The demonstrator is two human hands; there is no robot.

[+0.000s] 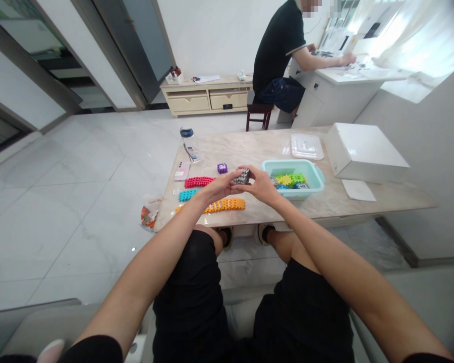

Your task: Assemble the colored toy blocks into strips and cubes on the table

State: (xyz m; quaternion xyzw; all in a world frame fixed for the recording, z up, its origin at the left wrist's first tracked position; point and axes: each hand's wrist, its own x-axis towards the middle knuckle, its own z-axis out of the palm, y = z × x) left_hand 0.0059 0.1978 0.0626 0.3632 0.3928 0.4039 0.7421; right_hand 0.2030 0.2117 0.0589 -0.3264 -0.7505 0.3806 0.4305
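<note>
A small grey block with toothed edges [242,176] is held above the marble-topped table, between my two hands. My left hand [222,186] is closed around its left and lower side. From the right, the fingers of my right hand [261,184] grip the same block. Below and left of my hands lie a red strip of toothed pieces [199,182], a teal strip [188,195] and an orange strip [229,203], partly covered by my left forearm. A purple toothed block [222,168] rests just beyond my left hand.
Right of my hands stands a light-green basin [317,185] with yellow, green, blue and grey pieces. A clear lid [306,146], white box [366,146], water bottle [189,143] and phone [182,171] are on the table [245,146]. Another person [278,50] sits at a far desk.
</note>
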